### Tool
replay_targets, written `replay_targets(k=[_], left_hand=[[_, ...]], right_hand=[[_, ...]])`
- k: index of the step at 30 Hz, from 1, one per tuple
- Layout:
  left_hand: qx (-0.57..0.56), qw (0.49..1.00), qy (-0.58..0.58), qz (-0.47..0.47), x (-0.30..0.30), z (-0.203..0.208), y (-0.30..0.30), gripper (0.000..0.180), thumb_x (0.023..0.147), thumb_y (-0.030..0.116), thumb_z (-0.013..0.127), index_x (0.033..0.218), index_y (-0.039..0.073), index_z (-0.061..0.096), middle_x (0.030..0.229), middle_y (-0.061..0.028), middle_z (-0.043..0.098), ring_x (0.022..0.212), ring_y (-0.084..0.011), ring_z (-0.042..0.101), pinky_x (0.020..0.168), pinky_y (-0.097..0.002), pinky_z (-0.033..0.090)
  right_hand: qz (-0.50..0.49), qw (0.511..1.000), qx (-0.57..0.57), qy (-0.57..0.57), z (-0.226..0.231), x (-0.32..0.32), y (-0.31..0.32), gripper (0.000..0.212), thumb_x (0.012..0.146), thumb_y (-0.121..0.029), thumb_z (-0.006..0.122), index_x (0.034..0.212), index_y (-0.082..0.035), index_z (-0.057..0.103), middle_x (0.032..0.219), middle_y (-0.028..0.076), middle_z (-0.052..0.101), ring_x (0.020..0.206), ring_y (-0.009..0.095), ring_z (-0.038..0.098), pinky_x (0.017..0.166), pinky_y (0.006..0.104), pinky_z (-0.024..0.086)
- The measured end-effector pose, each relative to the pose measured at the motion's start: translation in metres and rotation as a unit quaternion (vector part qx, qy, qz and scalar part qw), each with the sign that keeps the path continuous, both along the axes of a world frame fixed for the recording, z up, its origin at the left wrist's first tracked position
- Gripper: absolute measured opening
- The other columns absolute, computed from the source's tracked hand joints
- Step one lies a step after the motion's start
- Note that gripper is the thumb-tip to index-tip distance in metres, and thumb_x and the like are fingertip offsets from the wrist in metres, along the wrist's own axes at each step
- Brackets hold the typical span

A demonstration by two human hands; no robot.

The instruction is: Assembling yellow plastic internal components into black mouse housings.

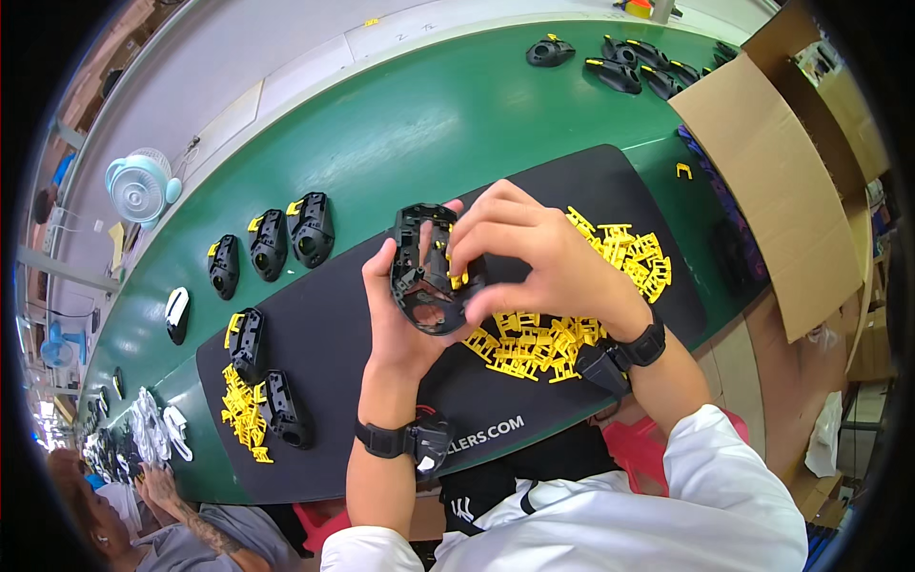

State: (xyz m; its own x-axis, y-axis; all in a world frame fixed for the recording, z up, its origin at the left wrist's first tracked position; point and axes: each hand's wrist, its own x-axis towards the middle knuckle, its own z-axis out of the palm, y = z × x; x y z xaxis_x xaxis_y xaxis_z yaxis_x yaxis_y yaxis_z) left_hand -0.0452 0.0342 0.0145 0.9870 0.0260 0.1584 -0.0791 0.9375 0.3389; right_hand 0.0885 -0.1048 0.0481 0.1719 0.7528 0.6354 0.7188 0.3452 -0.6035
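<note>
My left hand [398, 334] holds up a black plastic computer mouse shell [408, 276] above the dark mat, its hollow ribbed inside showing. From the right, my right hand [543, 250] reaches over the shell with bent fingers. Under those fingertips, at the shell's right side, a small yellow plastic clip [457, 282] is partly visible. Below and right of my hands lies a heap of yellow plastic clips [548, 345], with another pile of yellow clips [637, 259] just beyond the right hand. Each wrist wears a black strap with a small device.
Several black mouse shells with yellow clips [312, 231] stand left on the green table [400, 124]; others [615, 76] lie far right. A cardboard box [762, 181] borders the right edge. A small yellow pile [245, 415] is at left. A co-worker [191, 534] sits lower left.
</note>
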Motion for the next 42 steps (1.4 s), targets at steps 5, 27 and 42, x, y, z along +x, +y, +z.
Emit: replay_targets(k=[5, 27, 42], left_hand=[[0.045, 0.982, 0.180, -0.016, -0.006, 0.009, 0.006, 0.059, 0.101, 0.053, 0.039, 0.122, 0.001, 0.059, 0.091, -0.0101, 0.067, 0.042, -0.0145, 0.051, 0.028, -0.0239, 0.033], [0.911, 0.214, 0.324, 0.137, 0.042, 0.025, 0.105, 0.072, 0.093, 0.046, 0.062, 0.147, 0.003, 0.042, 0.139, -0.0356, 0.044, 0.116, -0.0505, 0.059, 0.101, -0.0521, 0.048], [0.911, 0.342, 0.126, 0.196, 0.349, -0.019, 0.074, 0.066, 0.089, 0.041, 0.069, 0.145, 0.011, 0.049, 0.144, -0.0302, 0.038, 0.119, -0.0513, 0.056, 0.102, -0.0525, 0.049]], right_hand=[[0.019, 0.997, -0.047, -0.050, 0.001, -0.002, -0.006, 0.039, 0.065, -0.026, 0.089, 0.093, -0.008, 0.070, 0.095, 0.002, 0.068, 0.094, 0.027, 0.057, 0.086, 0.0374, 0.053], [-0.054, 0.928, -0.327, -0.169, -0.012, 0.001, -0.016, 0.034, 0.084, -0.034, 0.071, 0.068, -0.005, 0.067, 0.080, 0.009, 0.064, 0.095, 0.027, 0.059, 0.085, 0.0409, 0.045], [-0.313, 0.886, 0.127, 0.318, -0.005, 0.053, -0.018, 0.012, 0.100, -0.009, 0.062, 0.099, 0.001, 0.056, 0.078, 0.010, 0.068, 0.064, 0.017, 0.070, 0.057, 0.0289, 0.053]])
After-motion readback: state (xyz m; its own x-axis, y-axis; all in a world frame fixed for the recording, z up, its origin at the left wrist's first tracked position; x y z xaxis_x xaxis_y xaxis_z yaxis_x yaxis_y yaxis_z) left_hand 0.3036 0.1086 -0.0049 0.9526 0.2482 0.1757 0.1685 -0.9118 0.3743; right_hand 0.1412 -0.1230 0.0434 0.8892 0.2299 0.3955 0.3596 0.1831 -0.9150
